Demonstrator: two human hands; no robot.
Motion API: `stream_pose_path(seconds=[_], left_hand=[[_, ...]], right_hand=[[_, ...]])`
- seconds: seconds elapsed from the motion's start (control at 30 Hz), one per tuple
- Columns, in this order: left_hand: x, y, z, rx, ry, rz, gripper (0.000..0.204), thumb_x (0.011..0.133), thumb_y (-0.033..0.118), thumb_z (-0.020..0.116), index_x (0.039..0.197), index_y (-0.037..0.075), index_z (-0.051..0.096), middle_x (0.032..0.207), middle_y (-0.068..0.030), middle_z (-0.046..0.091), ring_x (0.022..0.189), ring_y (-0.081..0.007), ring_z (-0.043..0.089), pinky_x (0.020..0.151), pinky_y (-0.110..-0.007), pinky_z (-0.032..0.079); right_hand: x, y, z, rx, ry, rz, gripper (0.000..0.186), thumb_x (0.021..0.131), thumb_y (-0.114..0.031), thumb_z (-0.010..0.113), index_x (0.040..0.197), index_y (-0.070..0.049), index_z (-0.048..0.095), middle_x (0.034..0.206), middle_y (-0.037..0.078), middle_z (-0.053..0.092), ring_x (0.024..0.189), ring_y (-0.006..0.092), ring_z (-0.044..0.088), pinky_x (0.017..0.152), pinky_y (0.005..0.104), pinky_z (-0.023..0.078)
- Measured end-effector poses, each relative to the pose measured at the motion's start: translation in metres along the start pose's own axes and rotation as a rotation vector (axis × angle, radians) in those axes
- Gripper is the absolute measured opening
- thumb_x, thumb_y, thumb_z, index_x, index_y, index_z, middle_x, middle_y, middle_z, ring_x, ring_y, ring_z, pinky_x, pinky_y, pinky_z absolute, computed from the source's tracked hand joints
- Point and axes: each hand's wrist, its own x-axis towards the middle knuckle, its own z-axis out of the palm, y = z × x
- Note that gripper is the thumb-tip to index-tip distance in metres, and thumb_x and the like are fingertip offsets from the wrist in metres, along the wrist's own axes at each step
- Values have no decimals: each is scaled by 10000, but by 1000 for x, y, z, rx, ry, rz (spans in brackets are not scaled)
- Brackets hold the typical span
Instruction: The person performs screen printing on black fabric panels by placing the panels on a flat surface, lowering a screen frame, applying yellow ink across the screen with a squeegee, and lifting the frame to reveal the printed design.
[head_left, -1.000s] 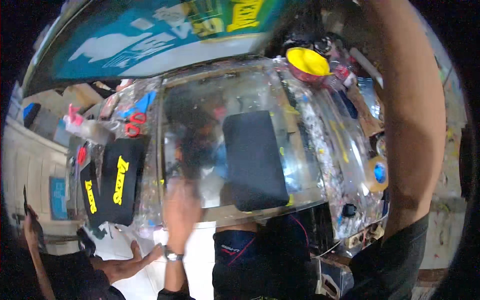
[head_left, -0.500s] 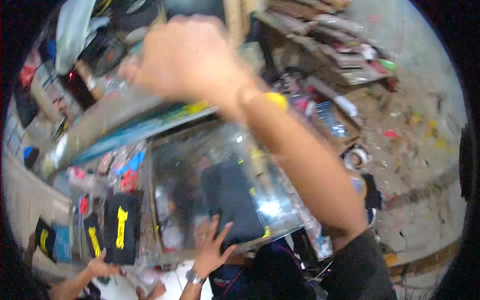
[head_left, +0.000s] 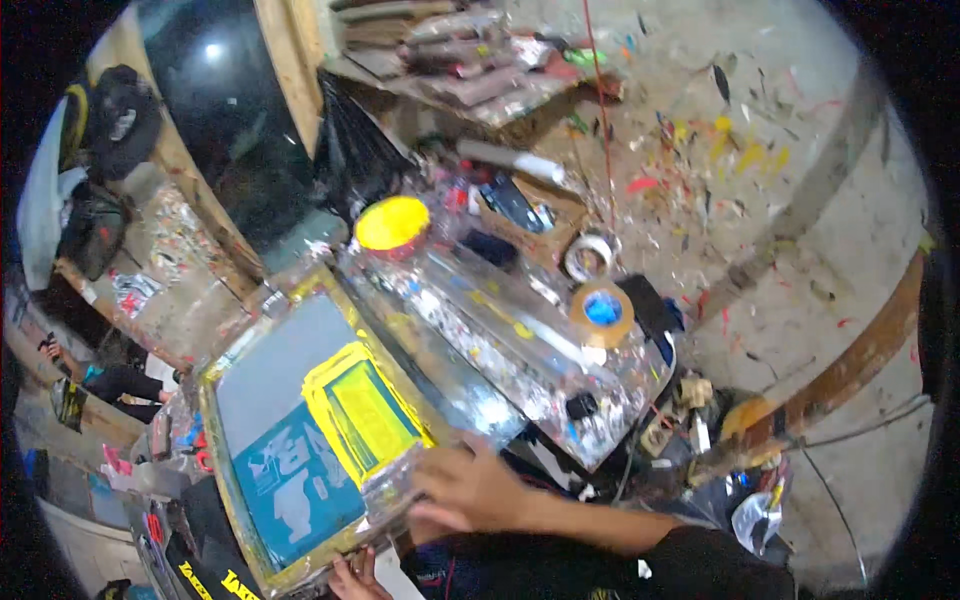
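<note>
Nearest, at the lower edge, right hand (head_left: 470, 490) laid flat on the near corner of the wooden-framed printing screen with teal mesh and a yellow ink patch (head_left: 310, 430), grip spread open and pressing rather than clamped; left hand (head_left: 350, 578) barely showing beneath the frame's lower edge, grip impossible to tell. Screen lying flat on the paint-spattered, foil-covered desk (head_left: 520, 350). Farther along the desk, a brown tape roll with a blue centre (head_left: 602, 310), a white tape roll (head_left: 590, 255), then a tub of yellow ink (head_left: 393, 224).
</note>
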Motion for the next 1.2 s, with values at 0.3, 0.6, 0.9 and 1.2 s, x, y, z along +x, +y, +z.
stream_pose_path(seconds=[0.3,0.6,0.9,1.2], left_hand=[[-9,-13,-10,54,-136,-111,338,994,298,564,1069,-29,523,985,-181,641,910,-303,686,830,-368,581],[-9,-14,-12,77,-90,-119,332,979,306,582,1068,-4,502,972,-148,620,881,-304,674,799,-392,578],[-10,-18,-12,23,-66,-80,316,967,284,609,1082,21,475,975,-123,569,859,-332,665,811,-416,576],[-11,-17,-11,13,-66,-107,305,977,269,606,1034,1,470,972,-129,550,859,-317,654,761,-383,607]], right_hand=[[-112,99,-121,-140,-75,608,391,795,15,626,1182,-2,579,1168,208,603,1079,408,566,972,455,452],[-101,114,-122,-175,-320,675,433,729,-85,725,1131,-21,578,1087,192,590,1066,390,554,955,453,451],[-98,117,-101,-181,-280,712,424,763,-230,791,1034,16,576,1037,195,555,999,387,564,881,446,464],[-91,129,-113,142,-280,788,341,829,-176,754,1058,24,599,988,192,646,934,353,630,827,422,498]])
